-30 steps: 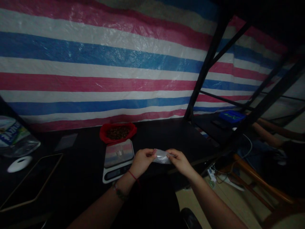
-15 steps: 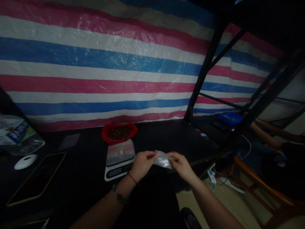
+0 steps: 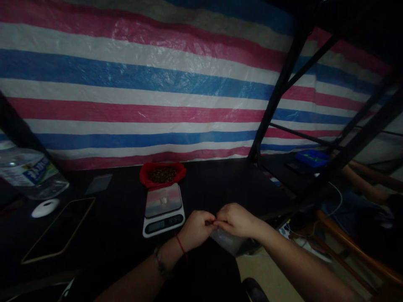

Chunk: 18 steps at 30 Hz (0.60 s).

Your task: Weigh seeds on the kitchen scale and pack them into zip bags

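Beneath right hand [image 3: 236, 219], translucent bag [image 3: 229, 242]

A labelled bottle [image 3: 33, 173] is standing near a rounded white object [image 3: 45, 208] and a dark-screened device [image 3: 59, 231] while striped sheeting [image 3: 157, 94] is hanging behind and a blue basket [image 3: 311, 162] is sitting at right.

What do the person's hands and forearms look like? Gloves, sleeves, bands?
Left hand: no glove; thin red string near the wrist, dark, beaded-looking bracelet behind it. Right hand: no glove, no band visible. No sleeves in view.
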Each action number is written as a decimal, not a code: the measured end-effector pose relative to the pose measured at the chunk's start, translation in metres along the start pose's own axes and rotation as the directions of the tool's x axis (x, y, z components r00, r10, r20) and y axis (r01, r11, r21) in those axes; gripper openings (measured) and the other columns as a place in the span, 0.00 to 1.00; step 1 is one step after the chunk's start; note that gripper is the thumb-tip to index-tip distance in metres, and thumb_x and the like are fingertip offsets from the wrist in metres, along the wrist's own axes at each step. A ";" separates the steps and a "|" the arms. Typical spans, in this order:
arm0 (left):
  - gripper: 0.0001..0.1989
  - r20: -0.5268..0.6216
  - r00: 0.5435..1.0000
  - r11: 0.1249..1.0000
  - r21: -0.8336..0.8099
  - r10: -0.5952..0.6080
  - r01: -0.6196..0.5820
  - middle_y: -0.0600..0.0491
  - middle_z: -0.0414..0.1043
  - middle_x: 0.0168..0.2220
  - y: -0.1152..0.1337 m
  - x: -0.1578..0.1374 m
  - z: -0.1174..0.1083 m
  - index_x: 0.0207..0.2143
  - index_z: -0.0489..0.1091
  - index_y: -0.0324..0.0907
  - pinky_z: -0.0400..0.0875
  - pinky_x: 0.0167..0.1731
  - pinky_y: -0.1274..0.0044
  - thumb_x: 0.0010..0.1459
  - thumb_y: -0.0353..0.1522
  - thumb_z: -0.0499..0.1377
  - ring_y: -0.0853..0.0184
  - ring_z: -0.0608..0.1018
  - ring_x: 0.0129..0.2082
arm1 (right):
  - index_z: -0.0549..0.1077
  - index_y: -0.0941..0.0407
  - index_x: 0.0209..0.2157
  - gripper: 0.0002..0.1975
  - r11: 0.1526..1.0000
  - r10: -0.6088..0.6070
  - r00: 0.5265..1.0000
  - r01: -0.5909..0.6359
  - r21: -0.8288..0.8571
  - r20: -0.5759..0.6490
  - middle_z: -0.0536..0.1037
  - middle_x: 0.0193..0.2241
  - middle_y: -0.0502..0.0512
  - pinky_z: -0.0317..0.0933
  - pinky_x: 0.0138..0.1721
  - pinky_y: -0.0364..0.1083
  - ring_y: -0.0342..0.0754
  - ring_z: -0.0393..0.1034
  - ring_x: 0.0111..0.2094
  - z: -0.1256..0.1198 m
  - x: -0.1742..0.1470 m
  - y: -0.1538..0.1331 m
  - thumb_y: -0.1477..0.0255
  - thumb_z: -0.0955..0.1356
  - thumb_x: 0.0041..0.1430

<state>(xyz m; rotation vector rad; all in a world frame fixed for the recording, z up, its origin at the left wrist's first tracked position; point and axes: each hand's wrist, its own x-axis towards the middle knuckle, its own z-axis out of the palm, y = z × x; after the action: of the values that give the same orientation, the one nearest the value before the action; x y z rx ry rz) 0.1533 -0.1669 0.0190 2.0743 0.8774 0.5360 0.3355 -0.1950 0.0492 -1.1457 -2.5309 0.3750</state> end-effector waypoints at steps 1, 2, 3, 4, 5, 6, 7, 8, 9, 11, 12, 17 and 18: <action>0.11 0.018 1.000 1.000 -0.031 -0.006 0.006 0.58 0.65 0.18 -0.001 0.000 -0.001 0.19 0.71 0.37 0.52 0.23 0.80 0.52 0.32 0.58 0.73 0.64 0.22 | 0.75 0.57 0.25 0.14 1.000 -0.029 1.000 0.029 -0.008 0.001 0.73 0.22 0.51 0.53 0.30 0.43 0.43 0.63 0.24 0.001 0.000 0.000 0.69 0.63 0.62; 0.11 0.041 0.999 0.998 -0.068 -0.009 0.012 0.58 0.65 0.19 -0.003 -0.001 -0.002 0.20 0.72 0.37 0.53 0.24 0.80 0.52 0.32 0.58 0.73 0.65 0.22 | 0.74 0.57 0.25 0.14 0.999 -0.048 0.999 0.048 -0.012 -0.002 0.73 0.22 0.51 0.53 0.30 0.43 0.43 0.63 0.24 0.002 -0.001 0.000 0.69 0.63 0.62; 0.10 0.065 0.998 0.994 -0.111 -0.010 0.017 0.57 0.66 0.20 -0.004 -0.001 -0.003 0.21 0.73 0.37 0.54 0.24 0.81 0.52 0.33 0.58 0.73 0.65 0.23 | 0.74 0.57 0.24 0.15 0.998 -0.055 0.998 0.055 -0.008 -0.008 0.73 0.22 0.51 0.53 0.30 0.43 0.43 0.63 0.24 0.002 -0.002 0.000 0.69 0.63 0.63; 0.09 0.088 0.996 0.988 -0.151 -0.008 0.021 0.57 0.68 0.21 -0.006 -0.002 -0.004 0.24 0.74 0.38 0.55 0.25 0.81 0.52 0.33 0.59 0.72 0.67 0.24 | 0.73 0.57 0.24 0.16 0.999 -0.053 0.998 0.053 0.004 -0.018 0.72 0.21 0.51 0.53 0.30 0.43 0.43 0.63 0.24 0.001 -0.003 0.000 0.69 0.62 0.63; 0.09 0.104 0.995 0.983 -0.182 -0.005 0.024 0.57 0.70 0.23 -0.007 -0.003 -0.006 0.27 0.75 0.38 0.57 0.25 0.81 0.52 0.35 0.59 0.72 0.68 0.24 | 0.72 0.57 0.23 0.17 0.999 -0.043 0.999 0.044 0.022 -0.032 0.71 0.21 0.51 0.53 0.30 0.43 0.42 0.62 0.24 0.001 -0.005 0.000 0.69 0.62 0.64; 0.10 0.114 0.993 0.980 -0.197 -0.001 0.024 0.56 0.72 0.25 -0.009 -0.003 -0.007 0.30 0.76 0.38 0.58 0.26 0.81 0.53 0.36 0.59 0.71 0.69 0.25 | 0.71 0.57 0.22 0.18 0.999 -0.032 0.998 0.034 0.041 -0.049 0.70 0.20 0.50 0.53 0.29 0.43 0.42 0.62 0.23 0.001 -0.006 -0.001 0.69 0.61 0.64; 0.11 0.119 0.993 0.981 -0.193 0.003 0.020 0.55 0.73 0.26 -0.009 -0.005 -0.008 0.32 0.76 0.38 0.58 0.26 0.80 0.53 0.37 0.59 0.71 0.70 0.26 | 0.70 0.57 0.21 0.19 0.998 -0.020 0.998 0.024 0.059 -0.065 0.68 0.19 0.50 0.52 0.29 0.43 0.42 0.61 0.23 0.002 -0.007 -0.001 0.68 0.60 0.65; 0.11 0.117 0.993 0.986 -0.167 0.007 0.013 0.55 0.73 0.27 -0.009 -0.006 -0.009 0.32 0.76 0.39 0.59 0.26 0.80 0.53 0.38 0.59 0.71 0.70 0.26 | 0.68 0.57 0.20 0.20 0.997 -0.007 0.997 0.013 0.073 -0.083 0.67 0.19 0.49 0.51 0.28 0.43 0.42 0.60 0.22 0.003 -0.009 0.000 0.68 0.60 0.65; 0.11 0.110 0.994 0.993 -0.122 0.013 0.001 0.55 0.73 0.26 -0.008 -0.007 -0.011 0.31 0.76 0.39 0.59 0.27 0.80 0.54 0.37 0.59 0.71 0.70 0.26 | 0.67 0.57 0.19 0.21 0.996 0.008 0.995 0.001 0.085 -0.101 0.65 0.18 0.49 0.50 0.27 0.43 0.41 0.59 0.22 0.005 -0.010 0.000 0.67 0.60 0.65; 0.10 0.084 0.996 0.999 -0.018 0.042 -0.040 0.55 0.72 0.25 -0.003 -0.009 -0.012 0.27 0.75 0.39 0.58 0.27 0.80 0.55 0.35 0.58 0.71 0.69 0.25 | 0.64 0.57 0.18 0.22 0.993 0.047 0.990 -0.031 0.117 -0.135 0.62 0.17 0.47 0.48 0.26 0.42 0.41 0.57 0.21 0.009 -0.012 0.001 0.66 0.59 0.66; 0.10 0.072 0.995 0.998 0.027 0.063 -0.065 0.55 0.71 0.24 -0.001 -0.009 -0.013 0.26 0.75 0.39 0.57 0.27 0.80 0.55 0.35 0.58 0.71 0.69 0.25 | 0.63 0.57 0.17 0.23 0.988 0.069 0.987 -0.048 0.144 -0.144 0.61 0.17 0.47 0.47 0.26 0.42 0.41 0.56 0.21 0.011 -0.013 0.002 0.65 0.59 0.66; 0.13 0.080 0.992 0.993 0.046 0.102 -0.105 0.56 0.70 0.22 0.005 -0.012 -0.017 0.24 0.75 0.39 0.56 0.26 0.80 0.57 0.35 0.57 0.73 0.67 0.23 | 0.64 0.57 0.18 0.23 0.957 0.122 0.984 -0.082 0.280 -0.127 0.61 0.18 0.46 0.48 0.24 0.41 0.40 0.56 0.21 0.015 -0.017 0.002 0.61 0.60 0.65; 0.12 0.089 0.992 0.996 0.016 0.091 -0.092 0.56 0.71 0.22 0.004 -0.013 -0.018 0.26 0.76 0.39 0.56 0.26 0.81 0.57 0.35 0.58 0.73 0.68 0.23 | 0.64 0.57 0.18 0.23 0.957 0.126 0.982 -0.082 0.279 -0.141 0.61 0.18 0.46 0.48 0.24 0.42 0.40 0.56 0.21 0.015 -0.018 0.002 0.61 0.60 0.65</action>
<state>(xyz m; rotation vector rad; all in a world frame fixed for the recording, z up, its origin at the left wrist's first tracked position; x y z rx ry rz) 0.1352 -0.1693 0.0319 2.1479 0.7425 0.4817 0.3415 -0.2093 0.0312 -1.1540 -2.2068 0.6140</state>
